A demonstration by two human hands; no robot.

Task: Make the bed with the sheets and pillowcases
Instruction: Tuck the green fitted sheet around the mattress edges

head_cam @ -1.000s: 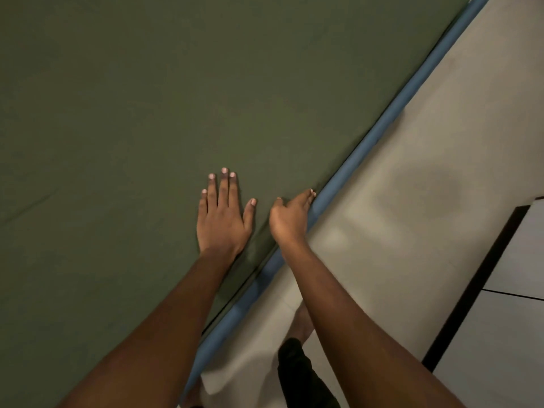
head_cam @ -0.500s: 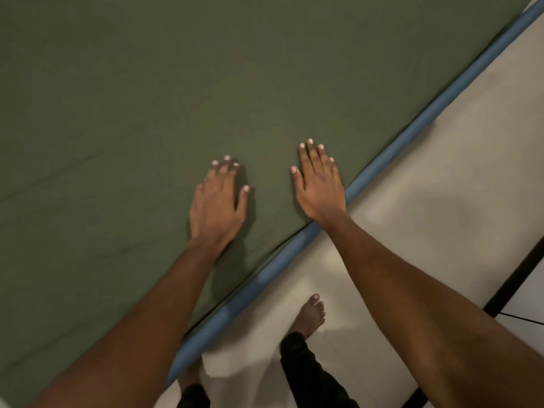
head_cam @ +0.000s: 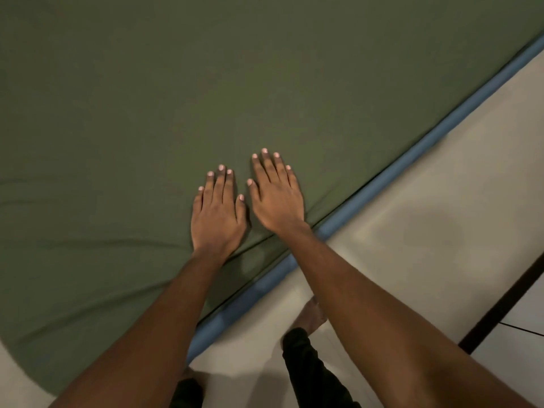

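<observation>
Both hands lie flat, palms down, on the olive-green fabric bed sheet (head_cam: 206,98), which covers the mattress top and fills most of the scene from the near left to the far right. The left hand (head_cam: 217,214) has straight fingers held close together, the thumb slightly apart. The right hand (head_cam: 275,194), just beside it to the right, lies the same way with its fingers a little fanned. Neither grips any cloth. Soft creases run through the sheet left of the wrists. A blue mattress edge (head_cam: 382,187) runs along the sheet's right border, next to the pale smooth floor (head_cam: 426,260), where a bare foot (head_cam: 309,316) stands.
</observation>
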